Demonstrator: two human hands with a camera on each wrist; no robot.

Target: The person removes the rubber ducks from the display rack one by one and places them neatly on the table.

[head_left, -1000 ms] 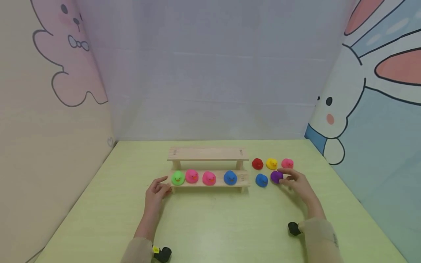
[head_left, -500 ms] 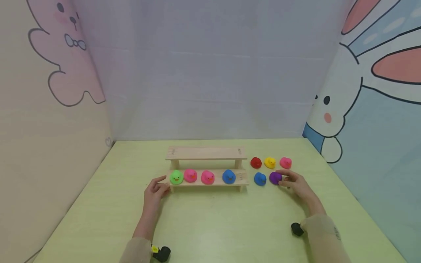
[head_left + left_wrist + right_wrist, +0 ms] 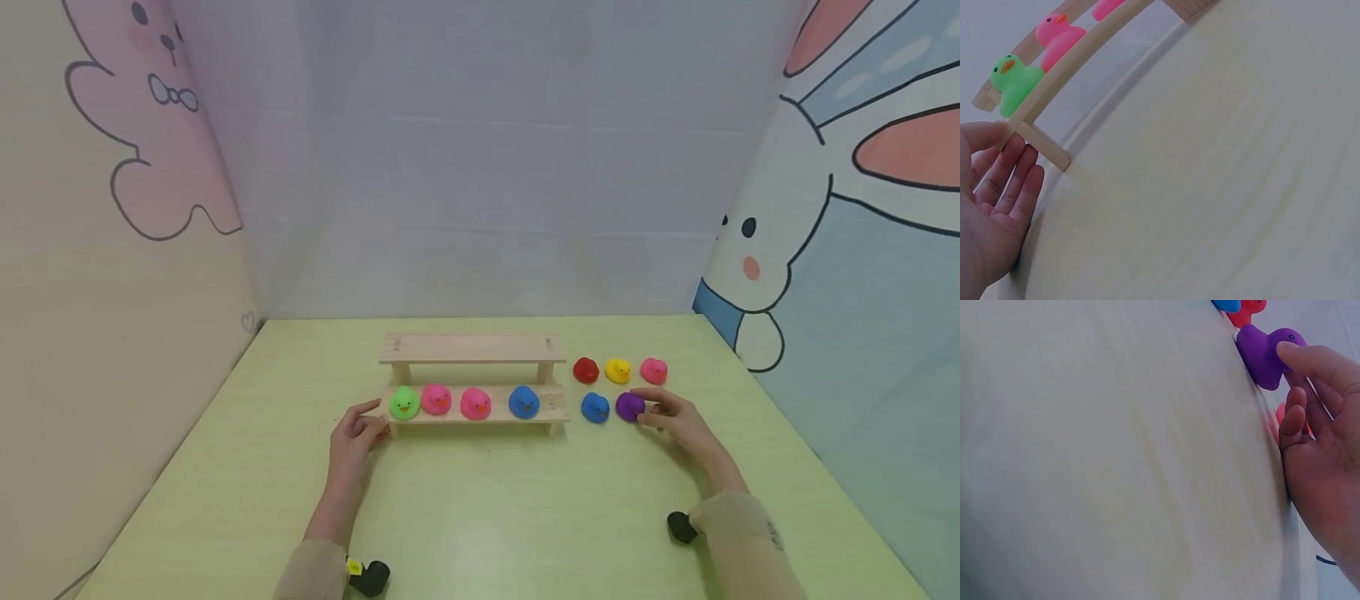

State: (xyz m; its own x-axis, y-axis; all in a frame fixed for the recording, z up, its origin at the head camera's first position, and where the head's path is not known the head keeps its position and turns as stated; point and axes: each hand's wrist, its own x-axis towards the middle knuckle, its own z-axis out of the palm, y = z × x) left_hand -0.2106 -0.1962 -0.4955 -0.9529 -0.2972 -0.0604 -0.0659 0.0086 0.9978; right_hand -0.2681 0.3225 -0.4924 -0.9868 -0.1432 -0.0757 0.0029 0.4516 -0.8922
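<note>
A two-tier wooden shelf [image 3: 472,350] stands mid-table. On its lower tier sit a green rubber duck [image 3: 405,403], two pink rubber ducks [image 3: 476,404] and a blue rubber duck [image 3: 523,402]. At the left end of that tier, my left hand [image 3: 357,433] grips the board, thumb at the top and fingers below, as the left wrist view shows. To the right of the shelf, my right hand [image 3: 677,421] holds a purple rubber duck [image 3: 1264,353] between thumb and fingers, low over the table. Part of the purple duck is hidden behind the thumb.
Beside the purple duck is another blue duck [image 3: 596,407]. Behind them stand a red duck [image 3: 587,371], a yellow duck [image 3: 618,371] and a pink duck [image 3: 654,371] in a row. A pale curtain [image 3: 480,167] hangs behind the table [image 3: 480,517].
My right wrist has shifted slightly right and toward me, with the hand still at the purple duck. The left hand stays on the shelf end. The head view sways slightly.
</note>
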